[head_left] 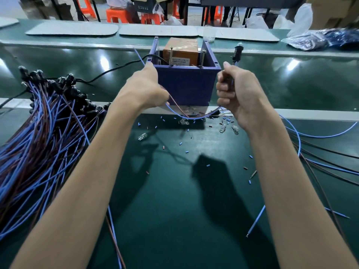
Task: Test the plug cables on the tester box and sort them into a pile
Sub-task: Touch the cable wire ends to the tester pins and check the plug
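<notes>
A blue tester box (186, 84) stands mid-bench with an orange block (181, 53) and two upright metal pins inside. My left hand (144, 88) pinches the blue and brown wire ends of one plug cable (191, 117) beside the box's left top corner. My right hand (236, 92) grips the same cable near its black plug with a small bulb (237, 52), which sticks up above my fist to the right of the box. The cable sags in a loop between both hands. A big pile of plug cables (40, 121) lies on the left.
Loose cables (318, 152) trail across the bench at the right. Small clear bulbs (223, 128) and cut bits of insulation litter the green bench in front of the box. A black power cord (116, 68) runs left from the box. Grey mats and bagged parts (314, 40) lie behind.
</notes>
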The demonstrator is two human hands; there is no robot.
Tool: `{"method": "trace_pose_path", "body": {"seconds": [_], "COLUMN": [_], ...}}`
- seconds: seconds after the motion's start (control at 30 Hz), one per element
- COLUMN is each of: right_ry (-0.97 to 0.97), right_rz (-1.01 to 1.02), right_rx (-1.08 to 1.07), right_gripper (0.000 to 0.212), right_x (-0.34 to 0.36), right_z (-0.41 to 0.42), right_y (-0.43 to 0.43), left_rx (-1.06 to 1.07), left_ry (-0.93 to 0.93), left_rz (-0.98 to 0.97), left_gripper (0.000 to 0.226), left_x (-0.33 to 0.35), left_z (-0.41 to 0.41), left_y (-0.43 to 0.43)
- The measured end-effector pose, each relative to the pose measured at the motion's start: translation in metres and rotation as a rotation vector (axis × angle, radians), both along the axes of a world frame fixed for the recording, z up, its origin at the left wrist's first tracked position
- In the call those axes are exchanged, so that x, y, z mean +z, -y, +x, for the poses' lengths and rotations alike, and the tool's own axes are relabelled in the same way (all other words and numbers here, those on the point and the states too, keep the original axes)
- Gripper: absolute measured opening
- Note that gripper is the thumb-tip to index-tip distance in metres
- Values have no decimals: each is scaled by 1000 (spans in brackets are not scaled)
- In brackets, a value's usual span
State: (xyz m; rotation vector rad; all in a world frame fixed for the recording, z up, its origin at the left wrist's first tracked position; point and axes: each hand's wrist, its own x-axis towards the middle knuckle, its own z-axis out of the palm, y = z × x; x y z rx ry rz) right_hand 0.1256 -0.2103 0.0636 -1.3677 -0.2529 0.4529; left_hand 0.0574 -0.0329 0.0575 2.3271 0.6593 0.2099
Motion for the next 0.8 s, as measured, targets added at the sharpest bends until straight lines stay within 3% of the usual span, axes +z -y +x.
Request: {"method": "trace_pose_path", "body": {"seconds": [0.17,0.33,0.57,0.8], "right_ry": [76,93,177,210], "right_rz": [-152,-261,-379,-437], "right_rx": [50,87,169,138], "right_gripper": [39,38,40,42], "right_x": [-3,-4,-7,-8], "right_z": [-1,-3,-6,-4], "right_y": [0,-2,-2,-2], "left_rx": [-32,27,49,56], "left_ry": [62,158,167,127], "left_rz": [-96,-195,-12,42], "left_gripper": [90,94,92,99], "left_x": [-1,2,3,8], "left_z": [5,7,1,-6], "left_y": [5,12,26,28]}}
